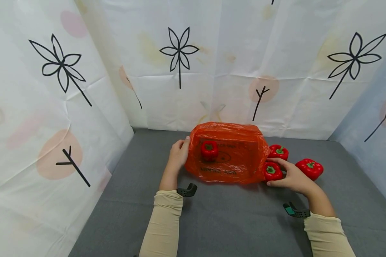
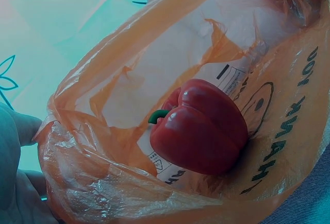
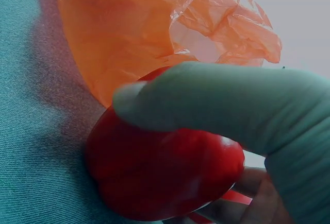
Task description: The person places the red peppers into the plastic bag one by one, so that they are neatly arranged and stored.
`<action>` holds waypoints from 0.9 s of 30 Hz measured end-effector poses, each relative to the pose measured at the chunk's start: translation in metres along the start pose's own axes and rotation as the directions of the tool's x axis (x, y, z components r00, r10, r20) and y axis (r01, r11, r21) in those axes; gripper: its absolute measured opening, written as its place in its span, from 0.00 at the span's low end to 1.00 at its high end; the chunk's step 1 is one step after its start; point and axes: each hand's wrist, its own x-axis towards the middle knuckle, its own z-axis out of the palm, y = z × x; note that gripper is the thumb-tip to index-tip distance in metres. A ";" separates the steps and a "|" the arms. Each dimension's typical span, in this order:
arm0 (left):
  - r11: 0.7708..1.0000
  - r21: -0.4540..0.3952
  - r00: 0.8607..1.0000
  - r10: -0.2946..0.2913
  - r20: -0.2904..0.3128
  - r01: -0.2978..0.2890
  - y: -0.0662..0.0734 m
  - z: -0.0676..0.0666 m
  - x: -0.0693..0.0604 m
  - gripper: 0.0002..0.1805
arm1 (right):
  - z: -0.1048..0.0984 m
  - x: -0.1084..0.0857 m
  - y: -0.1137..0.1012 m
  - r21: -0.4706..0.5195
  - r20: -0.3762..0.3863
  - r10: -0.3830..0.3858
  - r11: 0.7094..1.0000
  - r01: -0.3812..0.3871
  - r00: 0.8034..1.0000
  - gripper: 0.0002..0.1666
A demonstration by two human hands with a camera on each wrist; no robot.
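Observation:
An orange-red plastic bag (image 1: pixel 231 132) lies on its side with its mouth spread wide toward me. Inside it, to the left, sits one red bell pepper (image 2: pixel 201 126) with a green stem. My left hand (image 1: pixel 179 155) pinches the bag's left rim between thumb and fingers. At the bag's right side, my right hand (image 1: pixel 292 176) grips a second bell pepper (image 3: pixel 165 167), thumb on one side and fingers round the other. This pepper is close against the bag's outer edge; whether it touches the table cannot be told.
Two more red bell peppers are on the grey table (image 1: pixel 231 221): one pepper (image 1: pixel 279 151) behind my right hand, the other pepper (image 1: pixel 310 169) to its right. A white cloth (image 1: pixel 212 96) printed with flowers hangs behind and along both sides.

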 end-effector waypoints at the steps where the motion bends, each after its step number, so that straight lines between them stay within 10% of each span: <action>1: 1.000 -0.001 1.000 -0.002 0.001 0.002 0.000 0.000 0.000 0.33 | 0.000 0.000 0.000 -0.005 0.002 -0.002 1.000 0.002 1.000 0.54; 27: 1.000 0.017 1.000 0.008 -0.002 -0.008 0.001 0.000 -0.002 0.33 | -0.002 -0.001 -0.001 -0.020 -0.007 -0.006 1.000 0.006 1.000 0.52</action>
